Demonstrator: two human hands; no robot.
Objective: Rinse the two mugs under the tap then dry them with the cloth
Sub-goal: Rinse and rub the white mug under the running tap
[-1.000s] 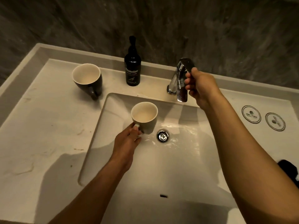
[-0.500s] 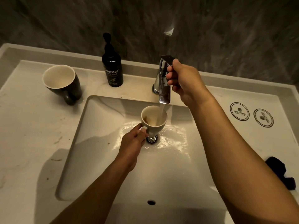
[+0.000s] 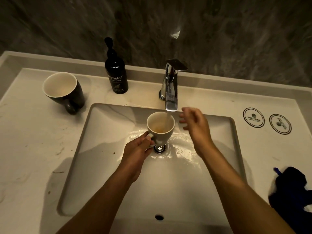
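Nearest the camera, two bare forearms reach out over the white rectangular ceramic sink basin (image 3: 101, 166), which is set into the pale marbled stone bench (image 3: 30, 149). At the right edge of the bench lies the crumpled dark blue cloth (image 3: 290, 188), well apart from both hands. Above the round chrome drain (image 3: 159, 148), the left hand (image 3: 137, 150) has its grip closed round the handle of the pale grey ceramic mug (image 3: 160, 127), holding it upright with its mouth under the spout. Water falls from the chrome lever tap (image 3: 171, 85) straight into that mug (the liquid inside looks brownish), and a wet sheen spreads over the basin floor around the drain. The right hand (image 3: 195, 124) hovers just beside the mug's right rim, its grip open with fingers spread, holding nothing. Farther back on the left of the bench stands the second mug, black outside and cream inside (image 3: 63, 91), empty. Behind the basin a black pump bottle of hand wash (image 3: 116, 76) stands against the dark stone wall.
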